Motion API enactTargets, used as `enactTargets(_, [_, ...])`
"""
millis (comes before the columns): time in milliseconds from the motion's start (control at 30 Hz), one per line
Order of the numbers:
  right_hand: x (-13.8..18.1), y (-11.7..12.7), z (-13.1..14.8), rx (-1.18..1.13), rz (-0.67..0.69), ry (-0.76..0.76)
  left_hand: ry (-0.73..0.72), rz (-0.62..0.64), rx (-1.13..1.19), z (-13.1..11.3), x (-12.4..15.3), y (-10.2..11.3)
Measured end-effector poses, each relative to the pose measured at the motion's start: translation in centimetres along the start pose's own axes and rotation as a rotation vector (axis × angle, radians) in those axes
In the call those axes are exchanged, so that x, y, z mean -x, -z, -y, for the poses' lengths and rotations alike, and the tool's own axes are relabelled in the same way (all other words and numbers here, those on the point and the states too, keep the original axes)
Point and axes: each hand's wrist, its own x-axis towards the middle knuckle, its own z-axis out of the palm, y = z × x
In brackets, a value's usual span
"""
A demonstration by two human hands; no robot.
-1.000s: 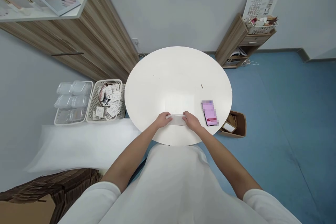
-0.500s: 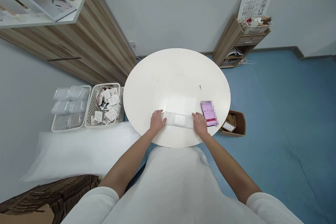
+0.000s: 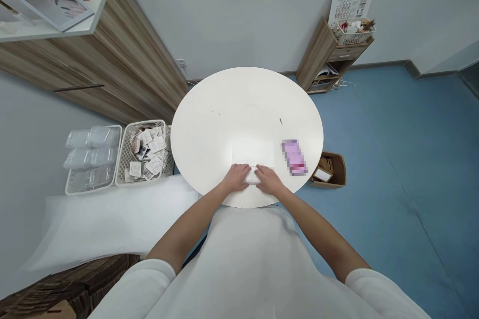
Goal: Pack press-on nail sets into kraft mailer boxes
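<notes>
On the near edge of the round white table [image 3: 239, 104] lies a small white folded strip [image 3: 253, 176], mostly covered by my hands. My left hand [image 3: 235, 178] presses on its left part with fingers bent over it. My right hand [image 3: 268, 181] rests on its right part, fingers laid flat and close together. The two hands almost touch over the strip. A pink phone [image 3: 294, 157] lies on the table just right of my right hand.
Left of the table stand a white basket of small packets [image 3: 144, 152] and a tray of clear plastic containers [image 3: 90, 157]. A cardboard box [image 3: 329, 169] sits on the blue floor at the right. A wooden cabinet [image 3: 112, 60] and a small shelf unit [image 3: 329, 60] line the wall.
Half a second ago the strip was stretched out long between my hands. Both hands have since come together at the middle, and the strip is folded short beneath them.
</notes>
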Motion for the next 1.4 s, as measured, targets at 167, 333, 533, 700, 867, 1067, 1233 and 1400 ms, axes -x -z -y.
enactTargets(167, [2.8, -1.0, 1.1, -0.110, 0.037, 0.031, -0.034, 0.000, 0.083, -1.4, 2.8, -0.9])
enactTargets(333, [2.4, 0.7, 0.5, -0.252, 0.137, -0.021, 0.001, 0.024, 0.198, -1.2, 2.9, -0.8])
enactTargets(533, [-0.1, 3.5, -0.9, -0.436, 0.142, -0.142, 0.096, -0.006, 0.289, 0.2, 1.8, 0.6])
enactTargets(700, [-2.3, 3.6, -1.5, -0.485, 0.070, -0.363, 0.278, -0.077, 0.350, 1.4, 1.3, 0.9])
enactTargets(867, [-3.4, 2.7, -2.3, -0.413, -0.027, -0.505, 0.555, -0.089, 0.255, 2.7, 1.3, 0.3])
enactTargets(1067, [-2.2, 1.5, -3.2, -0.342, -0.254, -0.543, 0.649, -0.099, 0.219, 3.0, 2.0, -0.3])
enactTargets(1233, [1.4, 0.2, -2.8, -0.327, -0.479, -0.551, 0.653, -0.316, 0.121, 2.3, 3.1, -0.1])
enactTargets(1400, [5.2, -2.6, -0.7, -0.728, -0.474, -0.714, 0.293, -0.290, 0.016, -0.7, 2.7, -0.4])
